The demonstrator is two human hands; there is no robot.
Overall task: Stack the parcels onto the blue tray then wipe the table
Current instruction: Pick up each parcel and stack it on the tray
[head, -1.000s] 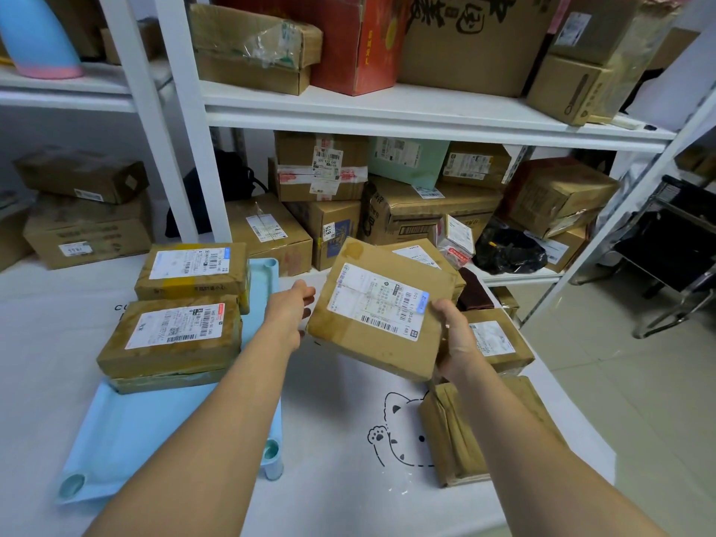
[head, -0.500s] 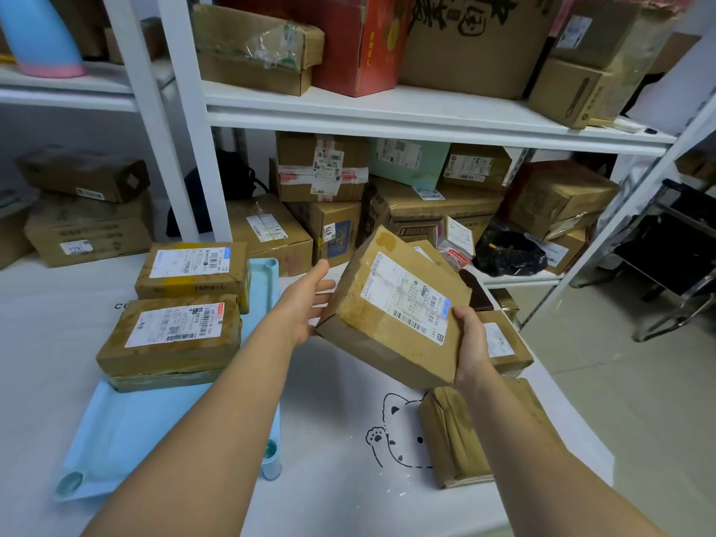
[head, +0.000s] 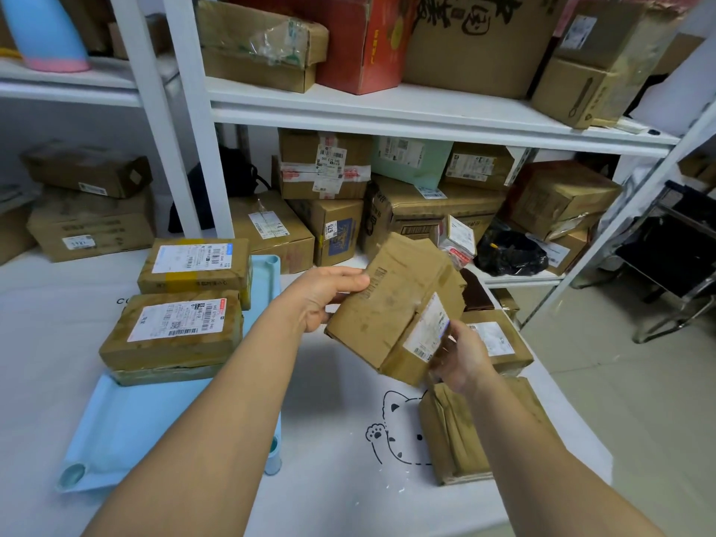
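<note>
— Over the white table cover (head: 50,343) printed with a black cat outline (head: 399,432), what are the hands doing?

— Both grip 1 brown taped cardboard parcel (head: 391,304), tilted, its white shipping label turned to the right. The left hand (head: 321,296) clamps its upper left edge, fingers wrapped over the top. The right hand (head: 463,362) pinches the lower right corner beside the label. It hangs in the air above the cloth, right of the tray.

— And the tray?

— A pale blue plastic tray (head: 128,428) lies on the left of the table. 2 brown labelled parcels sit on it: the near labelled parcel (head: 174,335) and the far labelled parcel (head: 193,269), touching or nearly so. The tray's near part is bare.

— Anything else on the cloth?

— A crumpled brown paper-wrapped parcel (head: 465,432) lies near the right edge, and a flat brown parcel with a white label (head: 499,343) sits just behind the right hand.

— The room?

— White metal shelving (head: 387,110) stands behind the table, crowded with cardboard boxes, a red carton (head: 360,40) on the upper shelf and a black plastic bag (head: 507,253) lower down. Pale floor tiles (head: 639,381) show at right.
</note>
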